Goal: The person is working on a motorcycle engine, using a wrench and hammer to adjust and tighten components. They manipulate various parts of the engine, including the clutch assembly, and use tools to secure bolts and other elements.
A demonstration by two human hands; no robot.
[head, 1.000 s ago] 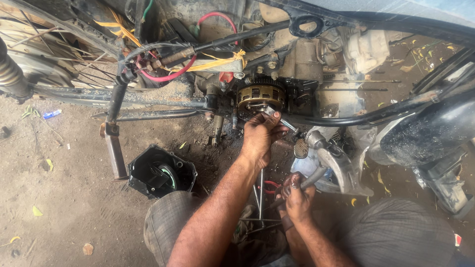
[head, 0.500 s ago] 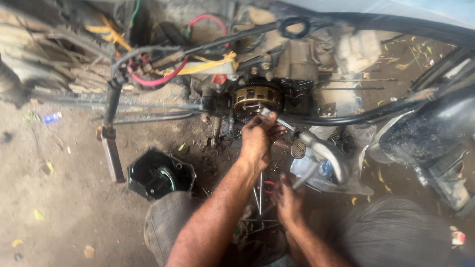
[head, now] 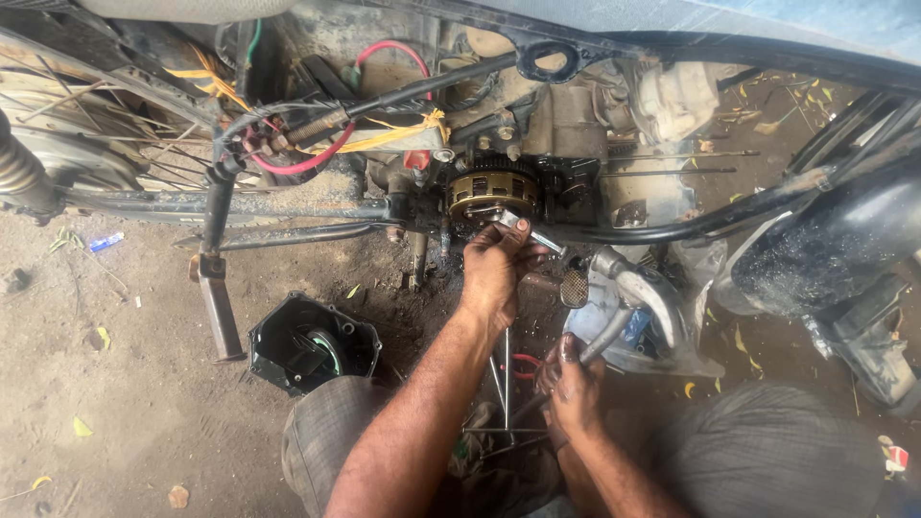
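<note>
A motorcycle stands in front of me with its engine side cover off, baring a round brass-coloured clutch [head: 491, 189]. My left hand [head: 494, 273] reaches up to the clutch's lower edge and grips a small metal wrench [head: 523, 228] set against it. My right hand [head: 573, 386] is lower, between my knees, closed around the end of a silvery metal bar [head: 604, 338] that slants up to the right. A footpeg [head: 574, 287] sits just right of my left hand.
A black engine cover [head: 312, 343] lies open-side up on the dirt at the left, beside the side stand [head: 219, 312]. Thin metal rods [head: 506, 369] and a red-handled tool [head: 523, 364] lie below the hands. Frame tubes [head: 288, 206], wires and a wheel surround the engine.
Both hands stay nearly where they were. My right hand dipped a little and came back up. The view has shifted slightly.
</note>
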